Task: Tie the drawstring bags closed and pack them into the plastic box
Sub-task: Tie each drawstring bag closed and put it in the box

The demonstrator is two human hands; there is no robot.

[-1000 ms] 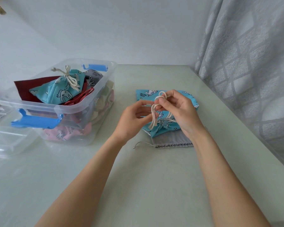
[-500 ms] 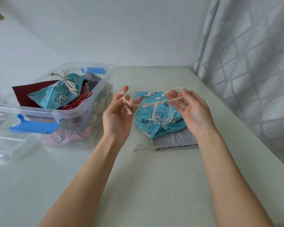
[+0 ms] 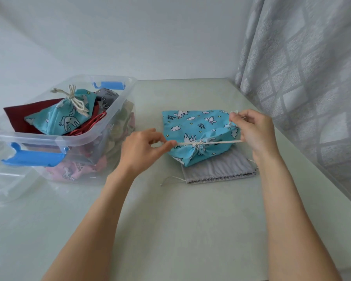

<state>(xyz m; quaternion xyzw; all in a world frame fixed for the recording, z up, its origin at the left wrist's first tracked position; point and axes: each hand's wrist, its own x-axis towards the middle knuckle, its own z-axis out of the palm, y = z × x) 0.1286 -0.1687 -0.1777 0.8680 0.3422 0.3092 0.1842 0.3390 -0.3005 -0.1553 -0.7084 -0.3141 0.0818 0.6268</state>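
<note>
Between the clear plastic box on my left and the curtain along the desk's right edge, my hands pull one cream drawstring taut sideways: my left hand pinches one end, my right hand grips the other. The knot sits on the blue unicorn bag, which lies atop a grey bag. Bare desk stretches in front of me

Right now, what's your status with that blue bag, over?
Left hand and right hand each pinch a cord end, pulled taut. Blue bag cinched, lying on grey bag. Plastic box open at left; nothing between.
</note>
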